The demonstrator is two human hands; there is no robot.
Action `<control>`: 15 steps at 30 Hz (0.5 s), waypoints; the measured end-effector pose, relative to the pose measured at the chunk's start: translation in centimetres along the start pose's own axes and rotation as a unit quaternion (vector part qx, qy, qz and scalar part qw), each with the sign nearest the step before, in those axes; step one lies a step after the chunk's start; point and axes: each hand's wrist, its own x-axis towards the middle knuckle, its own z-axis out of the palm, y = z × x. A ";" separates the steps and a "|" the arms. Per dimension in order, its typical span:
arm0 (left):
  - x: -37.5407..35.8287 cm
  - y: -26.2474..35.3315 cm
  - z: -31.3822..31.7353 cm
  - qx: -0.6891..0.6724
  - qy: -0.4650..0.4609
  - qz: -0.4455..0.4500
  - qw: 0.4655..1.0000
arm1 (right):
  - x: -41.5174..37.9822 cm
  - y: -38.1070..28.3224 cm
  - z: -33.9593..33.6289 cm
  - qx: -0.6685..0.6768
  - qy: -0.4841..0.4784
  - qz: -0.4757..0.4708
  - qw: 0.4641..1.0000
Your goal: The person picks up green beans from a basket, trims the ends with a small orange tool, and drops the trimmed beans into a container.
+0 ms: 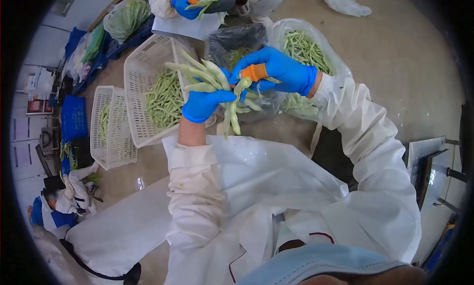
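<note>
A bunch of pale green bean pods [212, 77] is gripped in my blue-gloved left hand [205, 101], fanning out above and below its fingers. Close against it on the right, my gloved right hand [279, 72] is closed around a small tool with an orange handle [254, 72]; the tool's tip is hidden among the pods and fingers. Both hands are above a dark plastic bag [236, 38]. Left of them stands a large white crate [136, 82] with many green beans [165, 100] in it.
A clear bag of beans [303, 48] lies beyond my right hand. A smaller white crate [114, 132] stands at the left. Opposite, a co-worker's gloved hand [185, 7] holds beans. More people are at the lower left. A metal-edged stand [429, 166] is at the right.
</note>
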 end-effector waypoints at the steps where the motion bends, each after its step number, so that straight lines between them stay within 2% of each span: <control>1: -0.1 0.1 -0.1 0.012 0.010 0.007 1.000 | -0.1 -0.5 0.0 0.021 0.019 0.040 0.999; 2: -0.2 0.2 -0.2 0.023 0.022 0.015 0.999 | -0.2 -1.0 0.1 0.042 0.035 0.082 0.995; 5: -0.5 1.1 -0.7 -0.058 0.021 0.060 0.996 | 0.0 -0.9 -1.3 -0.139 0.054 0.072 0.986; 8: -0.8 1.6 -1.2 -0.047 0.019 0.058 0.997 | 0.6 1.4 -3.7 -0.293 0.098 -0.063 0.949; 9: -0.8 1.6 -1.1 -0.052 0.028 0.048 0.997 | 0.3 0.6 -3.5 -0.347 0.117 -0.058 0.929; 15: -0.2 0.7 -0.9 -0.054 0.060 -0.019 0.997 | -0.4 -3.3 -1.5 -0.325 0.069 -0.070 0.941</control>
